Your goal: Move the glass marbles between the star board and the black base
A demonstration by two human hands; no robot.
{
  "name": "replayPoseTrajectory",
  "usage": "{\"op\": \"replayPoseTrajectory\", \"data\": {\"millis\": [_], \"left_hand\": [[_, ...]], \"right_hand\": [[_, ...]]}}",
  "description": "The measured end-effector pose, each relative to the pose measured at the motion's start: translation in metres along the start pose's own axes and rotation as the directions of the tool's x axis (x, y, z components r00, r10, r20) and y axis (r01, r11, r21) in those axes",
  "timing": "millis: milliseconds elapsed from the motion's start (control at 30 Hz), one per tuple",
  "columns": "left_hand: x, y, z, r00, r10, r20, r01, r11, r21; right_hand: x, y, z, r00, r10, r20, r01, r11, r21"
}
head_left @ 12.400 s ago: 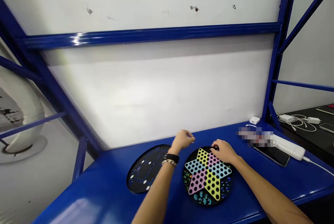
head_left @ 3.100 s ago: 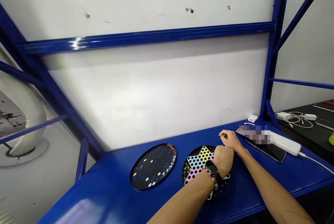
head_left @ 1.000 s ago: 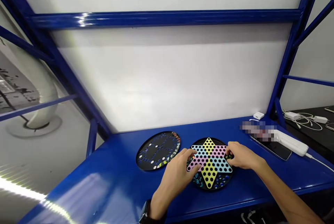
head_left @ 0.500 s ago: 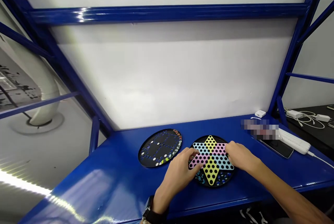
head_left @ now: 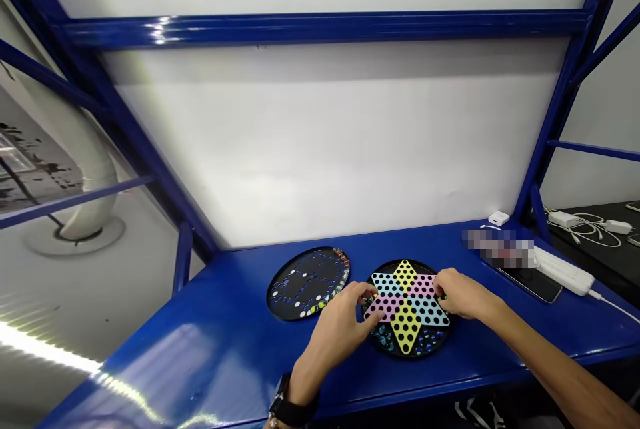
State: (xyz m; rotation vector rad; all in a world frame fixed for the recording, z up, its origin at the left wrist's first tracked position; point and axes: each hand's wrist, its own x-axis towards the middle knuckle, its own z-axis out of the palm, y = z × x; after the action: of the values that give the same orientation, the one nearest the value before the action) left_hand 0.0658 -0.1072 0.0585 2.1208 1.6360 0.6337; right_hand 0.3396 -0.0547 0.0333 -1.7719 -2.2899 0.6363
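Note:
A Chinese checkers board [head_left: 406,312] with a star of yellow, pink and blue holed points lies in a round black tray [head_left: 418,351]. Blue and teal marbles [head_left: 429,339] rest in the tray's pockets along the near side. At the board's left edge is my left hand [head_left: 340,315], thumb and index finger apart around the pink point, with a bit of orange by the index fingertip. My right hand [head_left: 461,292] is at the right edge, by the pink and blue points. Its fingers are curled together, and whatever they may hold is hidden.
To the left lies a second round black board [head_left: 307,283] with coloured marbles along its right rim. A phone [head_left: 533,282], a white power strip [head_left: 565,271] and a small white adapter [head_left: 499,218] are on the right of the blue table [head_left: 225,329]. Behind stands a white panel [head_left: 320,149].
My left thumb and index finger have shifted slightly, the thumb drawing back from the star. My right fingers have moved a little lower along the right edge. The boards stay in place.

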Motion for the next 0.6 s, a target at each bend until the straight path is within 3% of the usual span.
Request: {"op": "replayPoseTrajectory", "data": {"millis": [300,433,500,600], "left_hand": [[0.000,-0.002,0.001,1.000,0.009,0.001,-0.009,1.000,-0.022],[0.000,0.003,0.000,1.000,0.028,-0.012,-0.028,0.999,-0.045],[0.000,0.012,0.003,0.999,0.054,0.004,-0.053,0.997,-0.064],[0.006,0.034,0.015,0.983,0.166,0.080,-0.160,0.984,-0.081]], "right_hand": [[-0.005,-0.006,-0.004,0.998,-0.032,0.062,0.031,0.999,0.022],[-0.003,0.005,-0.017,0.997,-0.070,0.007,0.068,0.976,0.205],[-0.002,0.015,-0.022,0.997,-0.074,-0.039,0.083,0.906,0.415],[-0.004,0.030,-0.020,0.998,-0.002,-0.055,0.044,0.635,0.771]]}}
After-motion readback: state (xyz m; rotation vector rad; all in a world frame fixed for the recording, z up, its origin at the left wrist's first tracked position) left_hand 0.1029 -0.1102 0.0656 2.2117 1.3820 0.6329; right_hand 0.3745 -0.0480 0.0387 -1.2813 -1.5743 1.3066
